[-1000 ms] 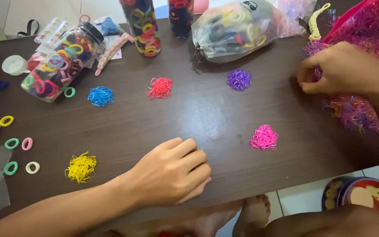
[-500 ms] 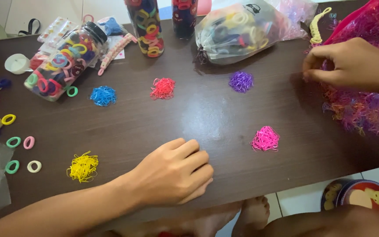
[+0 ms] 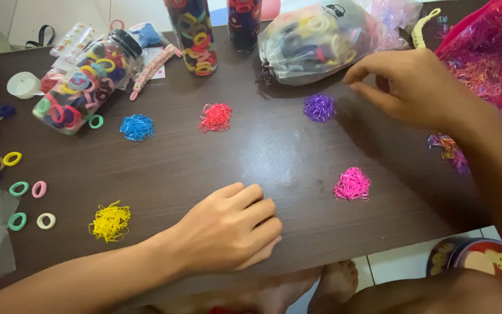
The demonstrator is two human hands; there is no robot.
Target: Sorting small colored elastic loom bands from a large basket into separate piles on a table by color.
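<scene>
Purple elastics sat in a small pile [image 3: 319, 108] near the table's far edge, just below a clear drawstring bag [image 3: 315, 38] stuffed w/ hair ties. R hand [image 3: 408, 87] hovered just to the right of that pile, fingers [image 3: 360, 71] curled & thumb close to the index tip in a loose pinch; couldn't tell if anything tiny was held between them. L hand [image 3: 228, 229] lay palm-down on the dark brown table [image 3: 204, 163] near the front edge, fingers loosely curled under, gripping nothing. Other piles were spread apart on the top: pink [image 3: 352, 184] between the two hands, red [image 3: 215, 117] & blue [image 3: 136, 127] further left, yellow [image 3: 109, 221] beside the L forearm. Mixed tangle of elastics [image 3: 483, 64] lay in a pink bag at the far right, behind the R wrist. Clear jar of hair ties [image 3: 79, 81] lay on its side at the left, w/ loose fabric rings [image 3: 27, 189] scattered below it. Two upright jars stood at the back.
</scene>
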